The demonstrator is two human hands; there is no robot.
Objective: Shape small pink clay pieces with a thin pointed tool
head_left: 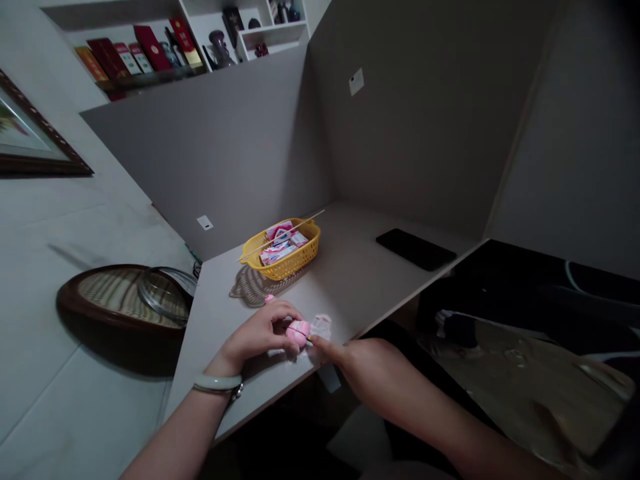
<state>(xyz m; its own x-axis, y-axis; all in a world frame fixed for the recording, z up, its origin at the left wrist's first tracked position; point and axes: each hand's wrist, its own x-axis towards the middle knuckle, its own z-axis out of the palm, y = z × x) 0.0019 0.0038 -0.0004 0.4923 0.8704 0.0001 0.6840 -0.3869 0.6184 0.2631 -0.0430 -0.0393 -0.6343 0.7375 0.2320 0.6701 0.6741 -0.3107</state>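
My left hand (263,331), with a pale bangle at the wrist, curls its thumb and fingers round a rounded pink lump (299,333) at the table's near edge. A thin dark line crosses the lump's face. From the right, my right hand (333,352) pinches a slim tool with a yellow part (311,339), its dark tip against the lump. Most of this tool is hidden by my fingers. A crumpled clear wrapper (321,325) lies just behind the lump. A smaller pink piece (269,299) shows beyond my left knuckles.
A yellow plastic basket (287,268) holds several pink-and-white packets, with a thin stick (287,233) across its rim. A black flat object (415,249) lies at the right of the table (345,267). Grey panels wall the back. A wooden-rimmed stool (100,293) stands left.
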